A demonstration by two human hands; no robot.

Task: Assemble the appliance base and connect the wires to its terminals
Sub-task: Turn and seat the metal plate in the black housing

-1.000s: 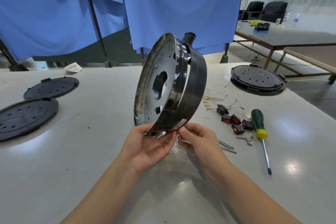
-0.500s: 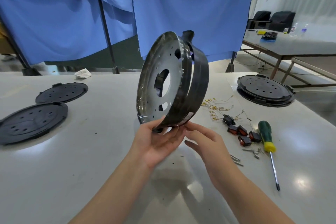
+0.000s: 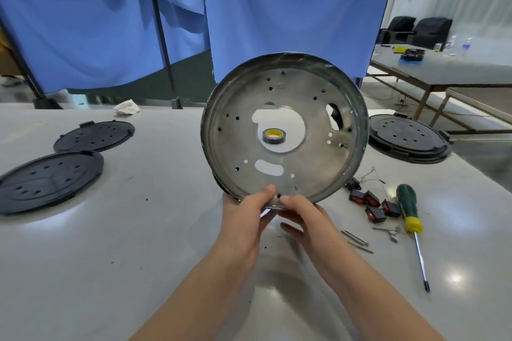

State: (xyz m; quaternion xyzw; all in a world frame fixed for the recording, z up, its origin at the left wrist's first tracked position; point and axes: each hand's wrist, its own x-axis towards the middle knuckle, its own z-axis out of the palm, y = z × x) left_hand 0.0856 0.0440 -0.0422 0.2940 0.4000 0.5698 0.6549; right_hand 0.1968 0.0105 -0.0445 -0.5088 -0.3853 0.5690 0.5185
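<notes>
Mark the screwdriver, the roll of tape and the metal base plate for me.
screwdriver (image 3: 406, 202): head view, on its green handle.
roll of tape (image 3: 274, 136): head view, on its dark outer ring, seen through the plate's centre hole.
metal base plate (image 3: 310, 174): head view, on its bare lower face.

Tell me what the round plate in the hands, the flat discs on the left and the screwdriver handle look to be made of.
Plate: likely stamped sheet metal, dull grey with scuffs, punched holes and a rolled rim.
Discs: probably moulded plastic, matte black, with even holes and small tabs at the edge.
Screwdriver handle: plastic or rubbery, green with a yellow collar; its shaft looks like bright steel.
</notes>
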